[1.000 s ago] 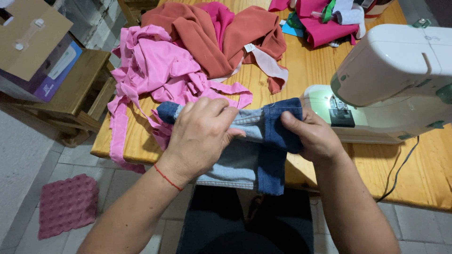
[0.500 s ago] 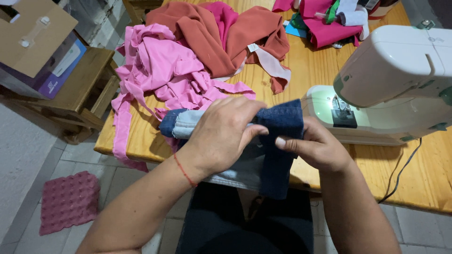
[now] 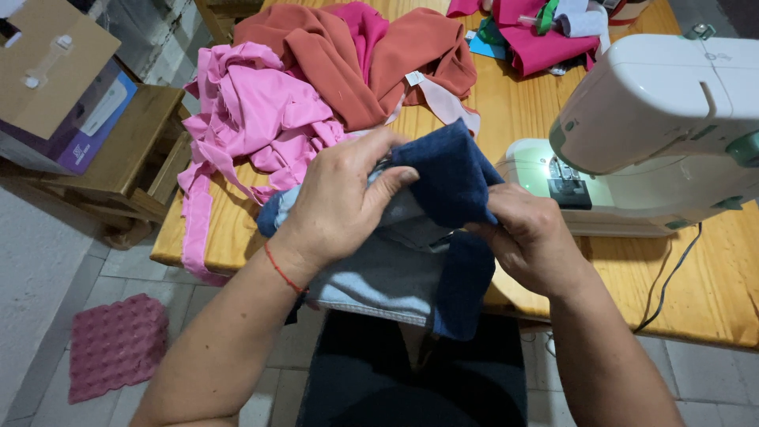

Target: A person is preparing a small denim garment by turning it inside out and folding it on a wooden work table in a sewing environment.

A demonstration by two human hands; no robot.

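A piece of blue denim (image 3: 447, 178) lies bunched over the front edge of the wooden table (image 3: 727, 277), its pale inner side hanging toward my lap. My left hand (image 3: 344, 198), with a red thread at the wrist, grips the top of the denim with fingers curled over a fold. My right hand (image 3: 534, 237) pinches the dark blue fold from the right, just left of the white sewing machine (image 3: 664, 126), whose lamp lights the needle plate (image 3: 569, 190).
Pink cloth (image 3: 253, 119) and rust-coloured cloth (image 3: 348, 55) are piled on the table's left and back. More magenta fabric (image 3: 538, 39) lies at the far edge. A cardboard box (image 3: 47, 71) rests on a low wooden stand at left. A pink egg tray (image 3: 115, 344) lies on the tiled floor.
Both hands have lifted and folded the denim higher, bunching the dark blue part up toward the machine. My left hand shifted right over the fold.
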